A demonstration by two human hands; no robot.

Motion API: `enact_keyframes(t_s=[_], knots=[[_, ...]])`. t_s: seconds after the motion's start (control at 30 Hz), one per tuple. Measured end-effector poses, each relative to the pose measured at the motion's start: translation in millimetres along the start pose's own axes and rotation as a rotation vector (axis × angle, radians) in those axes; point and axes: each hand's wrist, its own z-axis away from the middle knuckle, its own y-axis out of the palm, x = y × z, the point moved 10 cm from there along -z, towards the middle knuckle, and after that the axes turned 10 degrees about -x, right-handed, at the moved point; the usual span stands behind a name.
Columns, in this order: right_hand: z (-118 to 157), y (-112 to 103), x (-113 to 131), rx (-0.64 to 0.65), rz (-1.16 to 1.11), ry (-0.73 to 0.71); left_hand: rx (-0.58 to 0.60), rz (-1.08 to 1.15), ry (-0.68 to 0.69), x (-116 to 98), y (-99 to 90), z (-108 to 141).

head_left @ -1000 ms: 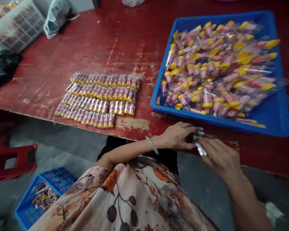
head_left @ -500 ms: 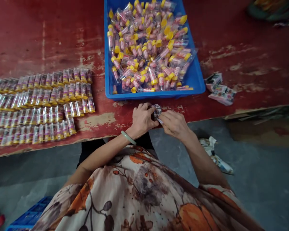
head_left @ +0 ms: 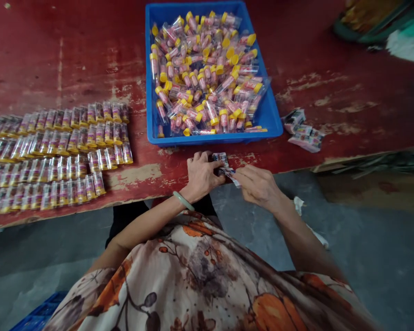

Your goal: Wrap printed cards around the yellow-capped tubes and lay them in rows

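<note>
My left hand (head_left: 202, 174) rests at the table's front edge, its thumb and fingers closed on a small stack of printed paper slips (head_left: 221, 159). One printed slip (head_left: 232, 175) slants out from the stack toward the right, over the edge. Its outer end is pinched by my right hand (head_left: 260, 186), whose fingertips partly cover it. Just behind both hands stands a blue tray (head_left: 215, 139) full of clear tubes (head_left: 212, 112) with yellow caps and pink contents.
Rows of labelled clear tubes (head_left: 62, 143) with yellow ends lie on the red table (head_left: 131, 179) at left. Right of the tray are bundles of printed slips (head_left: 305, 136). A container with orange-brown contents (head_left: 369, 18) stands at the far right. Scraps lie on the floor.
My right hand has drawn a little to the right with a slip, which now sticks out further from the stack. My left hand stays at the table edge. The view has shifted slightly.
</note>
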Motion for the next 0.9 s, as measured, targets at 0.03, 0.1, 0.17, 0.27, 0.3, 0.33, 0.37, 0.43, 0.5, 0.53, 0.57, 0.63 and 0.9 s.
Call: enact_keyframes(t_s=[0.03,0.1,0.17,0.27,0.3,0.33,0.37,0.43,0.5,0.53,0.57,0.63,0.9], knots=[[-1.2,-8.7,-1.0,-0.034,-0.042,0.003,-0.007,-0.004,-0.004,0.1,0.4,-0.8],[-3.2,-25.5,-4.1,-0.094,-0.114,0.012,-0.011,-0.018,-0.023,2.2,2.0,-2.9],[-4.6,-42.3,-9.1,-0.170,-0.141,0.033,-0.004,-0.018,-0.033,4.8,3.6,-4.1],[-5.4,-63.8,-20.1,-0.310,-0.144,0.111,0.019,0.090,-0.007,7.0,0.5,0.0],[-6.2,-67.6,-23.8,-0.340,-0.159,0.149,0.013,0.177,0.004,7.8,-5.2,3.0],[-8.1,-68.8,-26.5,-0.353,-0.191,0.187,-0.004,0.288,0.004,9.8,-13.9,6.5],[-11.4,-68.6,-27.4,-0.361,-0.242,0.215,-0.038,0.419,-0.019,14.3,-25.7,10.0],[-23.4,-63.3,-22.2,-0.337,-0.389,0.229,-0.081,0.709,-0.175,33.3,-47.0,17.4],[-41.3,-53.7,-7.2,-0.268,-0.545,0.176,0.085,1.020,-0.465,50.1,-44.5,29.9],[-50.9,-48.0,1.8,-0.225,-0.605,0.140,0.269,1.157,-0.580,47.0,-37.7,39.8],[-60.1,-41.4,10.3,-0.178,-0.647,0.109,0.449,1.263,-0.647,39.4,-35.3,49.9],[-76.1,-27.4,23.0,-0.104,-0.686,0.075,0.669,1.375,-0.667,27.4,-43.6,64.4],[-92.6,15.1,10.8,-0.255,-0.856,0.482,0.295,1.494,-0.777,69.7,-77.2,90.1]])
